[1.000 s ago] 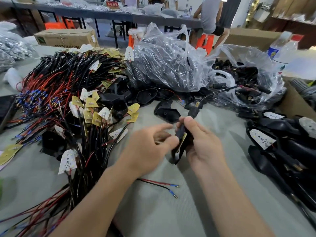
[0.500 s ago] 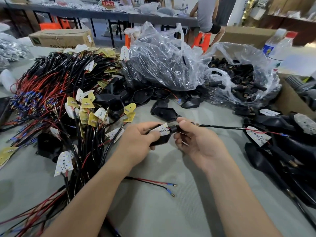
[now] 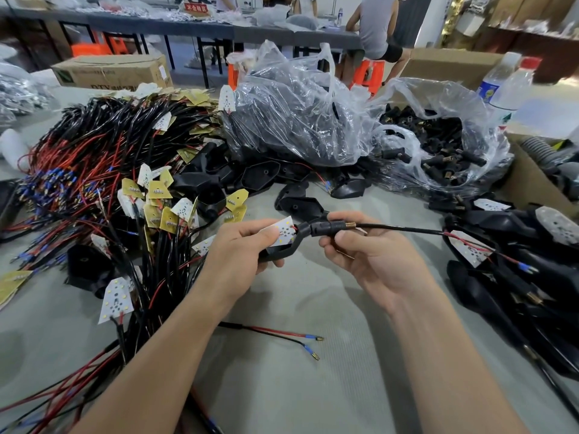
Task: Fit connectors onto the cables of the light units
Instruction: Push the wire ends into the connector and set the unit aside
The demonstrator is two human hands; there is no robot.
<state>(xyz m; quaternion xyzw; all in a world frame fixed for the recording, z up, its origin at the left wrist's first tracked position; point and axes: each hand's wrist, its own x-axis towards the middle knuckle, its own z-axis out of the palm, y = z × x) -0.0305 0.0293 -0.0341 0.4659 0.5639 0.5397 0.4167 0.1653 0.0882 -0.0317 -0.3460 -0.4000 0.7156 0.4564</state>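
My left hand (image 3: 241,245) grips a light unit (image 3: 286,234), a white LED board seated in a black housing. My right hand (image 3: 369,261) pinches the black connector (image 3: 326,228) with a brass threaded tip, which sits on the unit's cable right against the housing. The black cable (image 3: 404,228) runs right from the connector and splits into red and black wires with a blue terminal (image 3: 524,267). An open plastic bag of loose black connectors (image 3: 438,145) lies at the back right.
A big pile of wired LED boards (image 3: 109,170) fills the left. Empty black housings (image 3: 250,177) lie behind my hands, and finished units (image 3: 517,252) are stacked at the right. A loose red-and-black wire pair (image 3: 282,333) lies between my forearms. A cardboard box (image 3: 529,186) stands at the right.
The unit went from upright in both hands to lying level. The connector has slid along the cable to the housing, and the cable now stretches out to the right.
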